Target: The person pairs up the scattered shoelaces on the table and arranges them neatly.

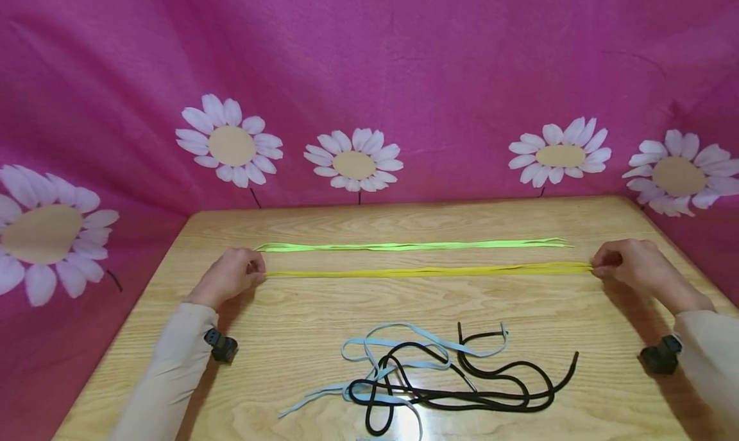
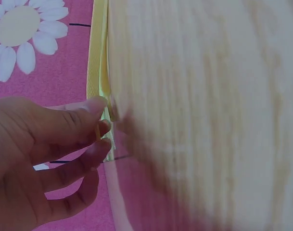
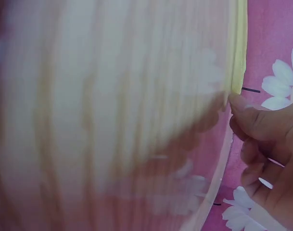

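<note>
A yellow shoelace (image 1: pixel 427 272), laid out in several lengthwise strands, stretches straight across the table between both hands. At its left end my left hand (image 1: pixel 233 275) pinches it between thumb and fingers; the left wrist view shows the yellow lace (image 2: pixel 96 53) running up from the fingertips. My right hand (image 1: pixel 632 266) pinches the other end, and the yellow lace (image 3: pixel 238 48) leads away from that thumb in the right wrist view. Just behind it, a neon green shoelace (image 1: pixel 404 246) lies straight and roughly parallel.
Nearer the front, a light blue flat lace (image 1: pixel 421 328) and a black round lace (image 1: pixel 462 399) lie loosely tangled together. The wooden table (image 1: pixel 300 319) meets a pink flowered cloth (image 1: pixel 439 94) at its back and sides.
</note>
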The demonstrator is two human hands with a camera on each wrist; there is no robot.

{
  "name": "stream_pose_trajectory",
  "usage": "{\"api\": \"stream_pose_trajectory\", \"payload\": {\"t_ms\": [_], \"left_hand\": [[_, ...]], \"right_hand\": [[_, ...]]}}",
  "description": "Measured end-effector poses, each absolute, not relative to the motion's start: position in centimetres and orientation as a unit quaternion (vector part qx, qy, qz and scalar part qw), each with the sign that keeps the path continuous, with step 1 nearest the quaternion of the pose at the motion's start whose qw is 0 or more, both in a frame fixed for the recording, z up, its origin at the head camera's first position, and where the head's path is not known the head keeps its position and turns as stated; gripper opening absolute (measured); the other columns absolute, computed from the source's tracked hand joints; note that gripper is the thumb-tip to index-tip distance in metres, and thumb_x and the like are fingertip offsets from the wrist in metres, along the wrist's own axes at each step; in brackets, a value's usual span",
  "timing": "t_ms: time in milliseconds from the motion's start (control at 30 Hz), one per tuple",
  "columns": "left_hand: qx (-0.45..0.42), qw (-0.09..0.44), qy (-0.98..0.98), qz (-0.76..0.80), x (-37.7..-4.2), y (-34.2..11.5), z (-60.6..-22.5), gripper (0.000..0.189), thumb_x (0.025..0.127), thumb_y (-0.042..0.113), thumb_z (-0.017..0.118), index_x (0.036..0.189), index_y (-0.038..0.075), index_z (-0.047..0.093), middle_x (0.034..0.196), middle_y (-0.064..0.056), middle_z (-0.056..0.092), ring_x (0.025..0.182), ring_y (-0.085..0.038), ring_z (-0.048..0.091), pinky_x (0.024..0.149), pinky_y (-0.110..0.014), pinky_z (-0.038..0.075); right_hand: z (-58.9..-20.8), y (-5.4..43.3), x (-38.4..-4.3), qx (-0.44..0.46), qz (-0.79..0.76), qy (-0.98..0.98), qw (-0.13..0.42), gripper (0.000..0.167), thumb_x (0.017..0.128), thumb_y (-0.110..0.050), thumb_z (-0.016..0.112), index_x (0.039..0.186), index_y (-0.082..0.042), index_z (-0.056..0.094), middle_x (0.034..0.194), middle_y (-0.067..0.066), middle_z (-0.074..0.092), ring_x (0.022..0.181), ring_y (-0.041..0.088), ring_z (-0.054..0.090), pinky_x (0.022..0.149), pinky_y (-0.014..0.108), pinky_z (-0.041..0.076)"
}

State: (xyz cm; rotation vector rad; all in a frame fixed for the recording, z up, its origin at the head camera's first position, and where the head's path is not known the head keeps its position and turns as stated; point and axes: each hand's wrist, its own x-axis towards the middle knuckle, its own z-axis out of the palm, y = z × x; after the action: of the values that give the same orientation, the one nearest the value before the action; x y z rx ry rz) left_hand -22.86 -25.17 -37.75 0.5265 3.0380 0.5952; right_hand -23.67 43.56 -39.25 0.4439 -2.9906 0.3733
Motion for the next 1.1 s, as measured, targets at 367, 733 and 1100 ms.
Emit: {"api": "stream_pose_trajectory", "payload": {"t_ms": [367, 733, 1100], "left_hand": [[0.165, 0.012, 0.968, 0.189, -22.9, -25.22, -37.95, 0.013, 0.083, -0.005, 0.07, 0.078, 0.005, 0.062, 0.075, -0.004, 0.061, 0.072, -0.019, 0.054, 0.068, -0.036, 0.046], [0.187, 0.008, 0.967, 0.172, -23.26, -25.33, -38.39, 0.01, 0.084, -0.005, 0.069, 0.084, 0.004, 0.065, 0.079, -0.007, 0.066, 0.076, -0.022, 0.061, 0.071, -0.04, 0.05], [0.2, 0.01, 0.965, 0.167, -23.17, -25.49, -38.49, 0.014, 0.085, -0.005, 0.068, 0.078, 0.006, 0.062, 0.075, -0.002, 0.059, 0.071, -0.017, 0.052, 0.067, -0.035, 0.046]], "right_hand": [[-39.54, 43.61, -24.36, 0.166, 0.115, -0.977, 0.073, 0.01, 0.074, -0.003, 0.079, 0.08, -0.008, 0.072, 0.07, -0.001, 0.065, 0.064, 0.01, 0.052, 0.059, 0.032, 0.043], [-39.48, 43.48, -24.36, 0.146, 0.119, -0.981, 0.046, 0.007, 0.077, -0.001, 0.075, 0.078, -0.007, 0.071, 0.075, 0.007, 0.068, 0.066, 0.014, 0.053, 0.061, 0.036, 0.044], [-39.84, 43.82, -24.47, 0.178, 0.105, -0.977, 0.044, 0.013, 0.076, 0.002, 0.075, 0.077, -0.008, 0.067, 0.074, 0.003, 0.065, 0.066, 0.013, 0.055, 0.059, 0.034, 0.046]]}}
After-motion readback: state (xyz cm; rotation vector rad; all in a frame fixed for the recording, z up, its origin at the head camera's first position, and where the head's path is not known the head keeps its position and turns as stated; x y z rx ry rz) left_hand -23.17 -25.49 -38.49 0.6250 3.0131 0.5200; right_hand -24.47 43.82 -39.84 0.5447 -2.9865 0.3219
